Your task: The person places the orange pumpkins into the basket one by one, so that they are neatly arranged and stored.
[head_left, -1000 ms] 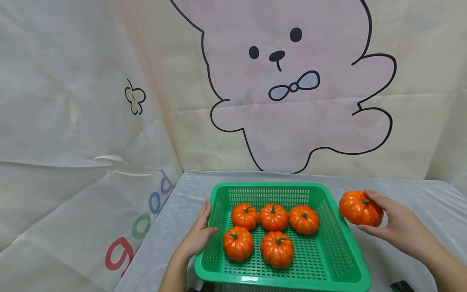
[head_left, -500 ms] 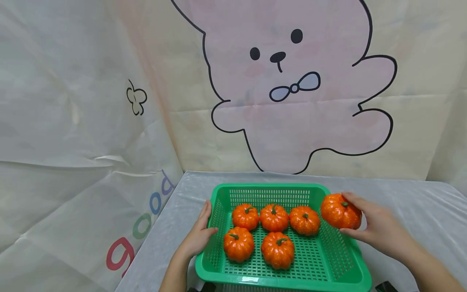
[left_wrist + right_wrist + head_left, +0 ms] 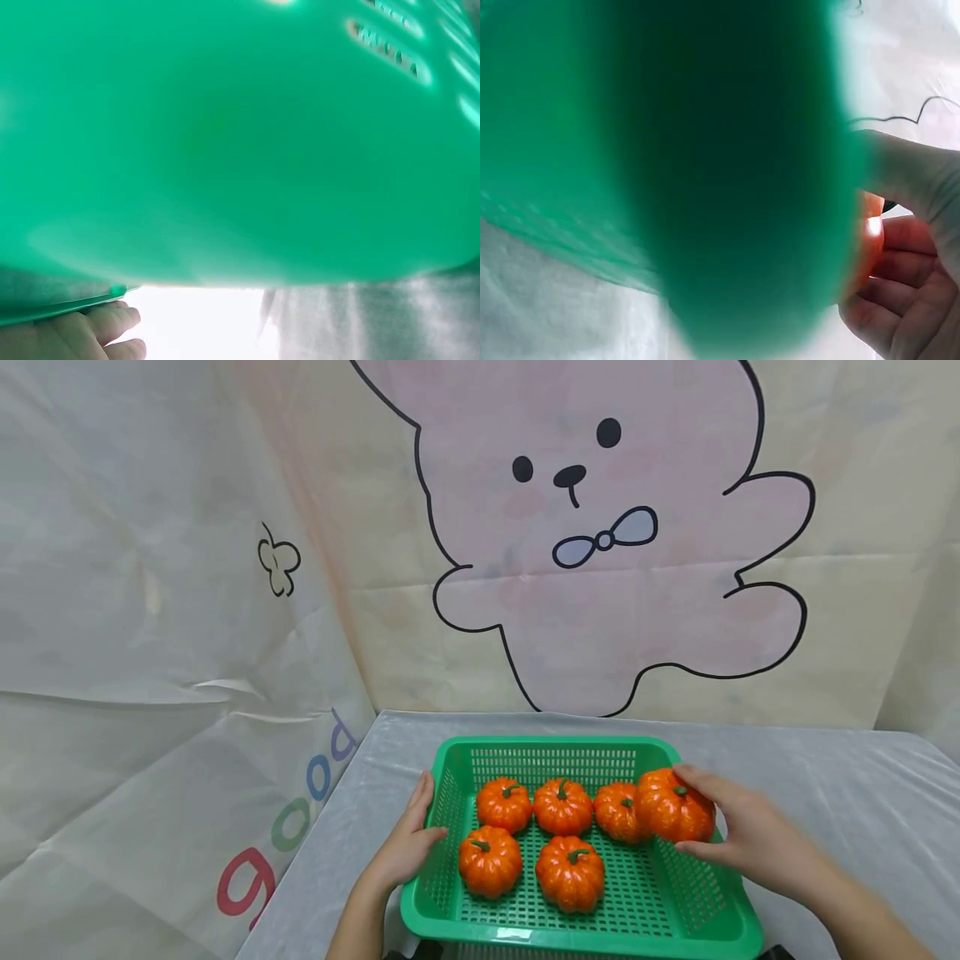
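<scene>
A green plastic basket (image 3: 600, 941) with perforated walls stands on the table. In it sit several glossy orange pumpkins (image 3: 564, 807) with green stems, three along the back and two in front. My left hand (image 3: 407, 850) grips the basket's left rim, thumb over the top and fingers along the outside. Between the thumb and fingers of my right hand (image 3: 765, 831) is another orange pumpkin (image 3: 671, 810), held over the basket's right side and partly covering the back-right pumpkin. Green plastic fills most of both wrist views; the held pumpkin (image 3: 871, 232) shows only a sliver there.
A pale grey cloth (image 3: 847, 760) covers the table. Behind it hangs a curtain with a pink bear drawing (image 3: 585, 610); on the left another sheet carries coloured letters (image 3: 288, 822). The basket's right wall (image 3: 697, 881) rises beneath my right hand.
My right hand has carried its pumpkin leftward and slightly down, from outside the basket's right rim to over its inside. My left hand and the basket have stayed put.
</scene>
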